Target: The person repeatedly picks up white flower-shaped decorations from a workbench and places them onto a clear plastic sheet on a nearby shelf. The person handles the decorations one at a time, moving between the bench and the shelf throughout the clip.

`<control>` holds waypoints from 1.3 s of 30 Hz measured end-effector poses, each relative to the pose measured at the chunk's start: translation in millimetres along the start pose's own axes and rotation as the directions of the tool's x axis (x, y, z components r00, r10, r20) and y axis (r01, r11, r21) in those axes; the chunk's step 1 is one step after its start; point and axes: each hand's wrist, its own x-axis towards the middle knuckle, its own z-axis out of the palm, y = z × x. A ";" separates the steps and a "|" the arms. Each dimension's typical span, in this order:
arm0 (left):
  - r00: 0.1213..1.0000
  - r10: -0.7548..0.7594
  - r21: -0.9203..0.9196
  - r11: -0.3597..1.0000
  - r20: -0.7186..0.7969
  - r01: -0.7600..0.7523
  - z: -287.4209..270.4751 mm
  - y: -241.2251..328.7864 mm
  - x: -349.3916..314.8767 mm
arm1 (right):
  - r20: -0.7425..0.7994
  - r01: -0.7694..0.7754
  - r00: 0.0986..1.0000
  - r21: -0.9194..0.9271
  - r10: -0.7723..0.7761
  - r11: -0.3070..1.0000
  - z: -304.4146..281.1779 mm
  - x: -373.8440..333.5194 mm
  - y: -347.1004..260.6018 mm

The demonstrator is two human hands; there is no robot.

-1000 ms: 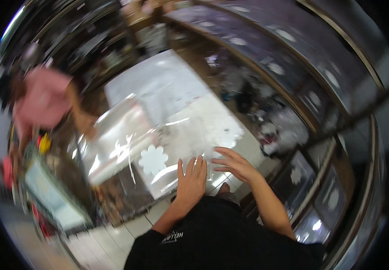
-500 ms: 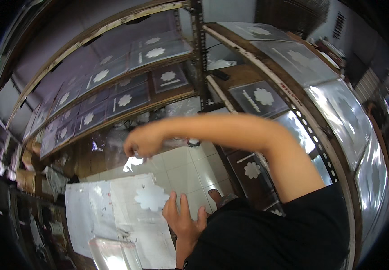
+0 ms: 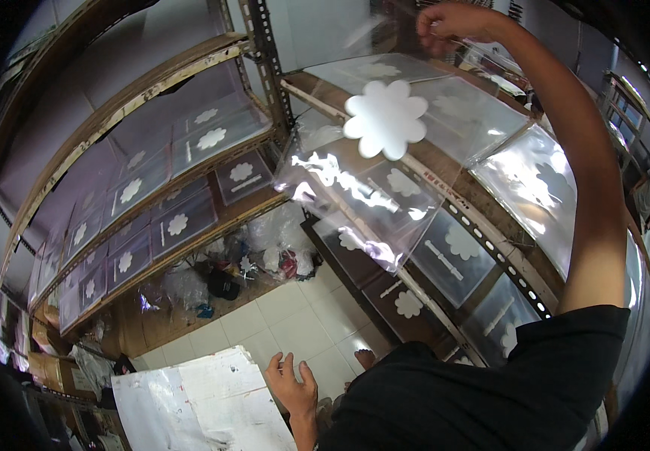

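My right hand (image 3: 456, 26) is raised at the top, its fingers closed on the upper edge of a clear plastic sheet (image 3: 385, 184). A white scalloped flower shape (image 3: 385, 119) shows on this sheet, and bright reflections run across its lower half. The sheet hangs tilted in front of the right-hand shelves. Low in the view, my left hand (image 3: 292, 383) is held with its fingers apart and nothing in them. Beside it lies a worn white board (image 3: 197, 402), stained and scuffed.
Shelves on the left (image 3: 216, 213) carry rows of clear sheets with white flower shapes. More sheets (image 3: 535, 197) cover the right-hand rack, which has a perforated metal edge (image 3: 483, 235). Crumpled plastic (image 3: 276, 237) lies under the left shelf, above the tiled floor (image 3: 295, 316).
My right hand has swung up and right from over the white board, lifting the clear sheet with the flower shape. The left hand stays low by the board. The view has shifted right.
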 end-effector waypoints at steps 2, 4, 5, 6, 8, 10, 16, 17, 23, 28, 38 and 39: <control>0.999 0.041 0.022 0.999 0.035 -0.042 23.8 -15.4 -2.8 | -0.035 -0.093 0.995 0.029 0.094 0.995 -24.1 -3.2 54.8; 0.995 0.067 0.048 0.996 0.073 -0.071 38.1 -24.1 -2.9 | -0.020 -0.171 0.985 0.002 0.171 0.985 -30.0 -5.2 99.3; 0.992 0.079 0.056 0.995 0.095 -0.084 43.6 -24.5 -2.1 | 0.002 -0.206 0.978 -0.044 0.206 0.978 -30.2 -7.2 118.5; 0.989 0.096 0.053 0.993 0.116 -0.103 50.2 -22.8 0.5 | -0.072 -0.271 0.962 -0.150 0.263 0.951 -30.9 -9.2 143.1; 0.985 0.081 0.015 0.996 0.150 -0.084 60.1 -15.9 6.3 | -0.132 -0.354 0.934 -0.225 0.332 0.908 -29.2 -8.5 187.9; 0.983 0.071 -0.010 0.997 0.168 -0.071 69.1 -12.3 9.1 | -0.095 -0.389 0.921 -0.189 0.377 0.902 -24.8 -11.5 212.1; 0.966 0.073 -0.006 0.997 0.246 -0.074 92.4 -11.8 11.6 | -0.227 -0.476 0.867 -0.118 0.443 0.872 -27.3 -5.4 257.7; 0.963 0.067 -0.001 0.998 0.260 -0.069 93.3 -12.5 11.1 | -0.224 -0.475 0.872 -0.173 0.435 0.863 -30.2 -2.8 262.8; 0.957 0.046 0.006 0.999 0.286 -0.050 98.7 -19.3 7.5 | -0.328 -0.445 0.871 -0.210 0.366 0.870 -32.0 3.8 283.5; 0.956 0.049 -0.007 0.999 0.290 -0.050 103.4 -23.8 9.6 | -0.333 -0.473 0.848 -0.125 0.412 0.872 -33.2 5.9 296.5; 0.941 0.071 -0.028 0.997 0.332 -0.065 112.2 -16.2 18.7 | -0.338 -0.371 0.923 -0.651 0.185 0.662 -61.2 5.4 355.0; 0.942 0.064 -0.018 0.998 0.331 -0.061 110.3 -16.6 16.6 | -0.349 -0.350 0.928 -0.689 0.133 0.635 -53.3 12.9 343.9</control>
